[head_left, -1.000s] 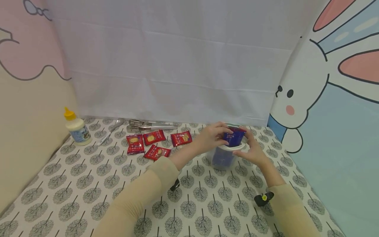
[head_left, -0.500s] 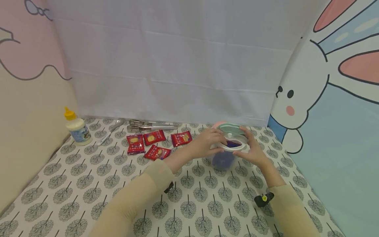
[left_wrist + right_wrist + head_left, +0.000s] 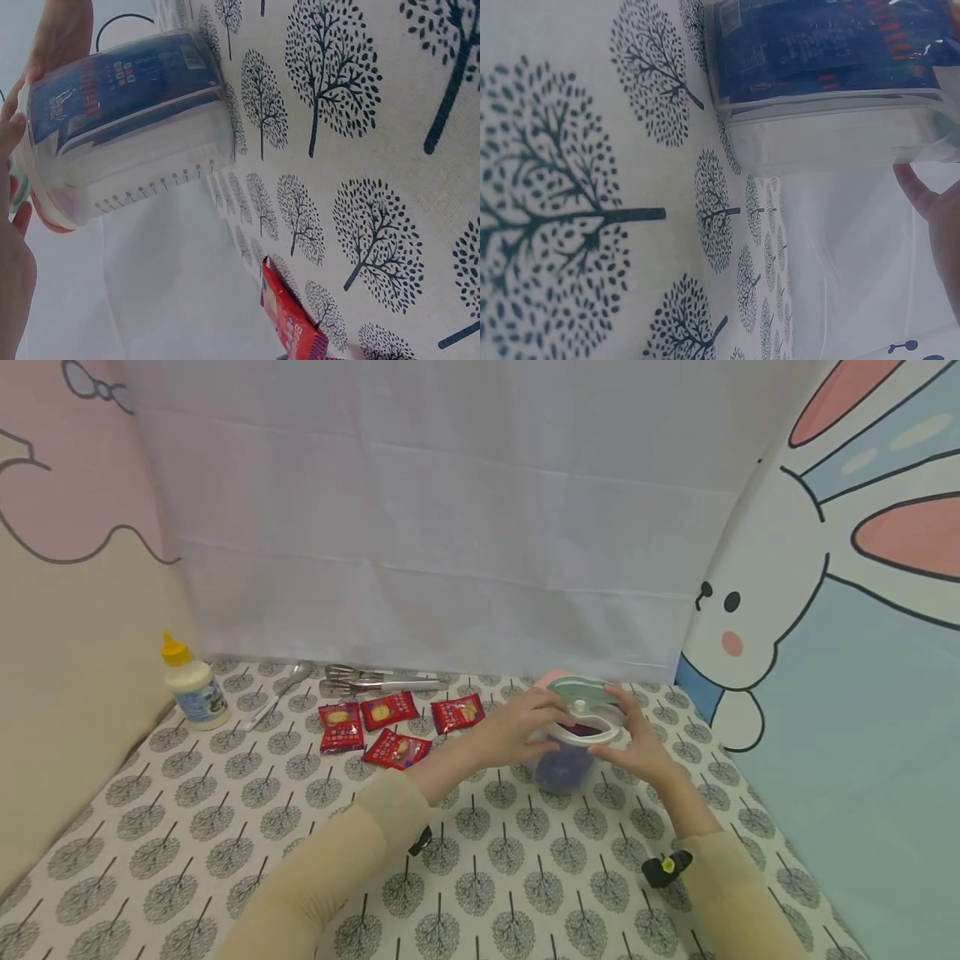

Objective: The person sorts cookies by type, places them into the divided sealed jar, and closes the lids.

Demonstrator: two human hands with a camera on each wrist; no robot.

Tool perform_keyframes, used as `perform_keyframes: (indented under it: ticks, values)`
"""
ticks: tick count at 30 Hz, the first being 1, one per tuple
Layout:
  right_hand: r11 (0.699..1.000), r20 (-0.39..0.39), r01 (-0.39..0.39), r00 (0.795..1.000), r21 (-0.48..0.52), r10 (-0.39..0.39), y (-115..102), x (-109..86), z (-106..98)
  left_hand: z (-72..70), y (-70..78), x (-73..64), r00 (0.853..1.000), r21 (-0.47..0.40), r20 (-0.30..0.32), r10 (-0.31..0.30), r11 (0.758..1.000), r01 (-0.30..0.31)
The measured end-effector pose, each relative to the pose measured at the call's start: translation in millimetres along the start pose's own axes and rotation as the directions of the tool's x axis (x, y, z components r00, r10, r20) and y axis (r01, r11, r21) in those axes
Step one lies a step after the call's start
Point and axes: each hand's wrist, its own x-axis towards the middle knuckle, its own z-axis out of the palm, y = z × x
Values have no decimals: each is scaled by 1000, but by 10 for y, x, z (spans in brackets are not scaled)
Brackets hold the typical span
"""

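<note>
A clear plastic storage jar (image 3: pixel 564 770) with a white rim stands on the cloth, its green flip lid (image 3: pixel 581 690) raised at the back. Inside it, a blue snack packet (image 3: pixel 142 82) shows through the wall, upright along one side. My right hand (image 3: pixel 637 747) holds the jar at the right of its rim, thumb in front and fingers toward the lid. At the opposite side my left hand (image 3: pixel 521 727) has its thumb and bent fingers round the rim. In the right wrist view one fingertip (image 3: pixel 909 180) meets the jar's wall.
Several red snack packets (image 3: pixel 390 707) lie left of the jar. Behind them are metal whisks (image 3: pixel 382 683) and a spoon (image 3: pixel 277 697). A yellow-capped bottle (image 3: pixel 197 689) stands at the far left. White fabric (image 3: pixel 435 527) hangs behind the tree-print cloth (image 3: pixel 480 893).
The blue packet my left hand held at the jar's mouth has gone down inside. My left hand has drawn back left to the rim; my right hand has stayed on the jar.
</note>
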Motion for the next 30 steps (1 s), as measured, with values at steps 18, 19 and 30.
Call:
perform_keyframes:
  ticks: [18, 19, 30]
  values:
    - [956, 5, 291, 957, -31, -291, 3, 50, -11, 72, -108, -89, 975, 27, 125, -182, 983, 180]
    - [951, 5, 307, 952, -30, -307, 2, 51, -14, 72, -106, -89, 976, 24, 122, -180, 984, 178]
    - [976, 48, 217, 975, 35, -218, 69, 56, -19, 87, -159, -62, 958, -151, 127, -258, 949, 275]
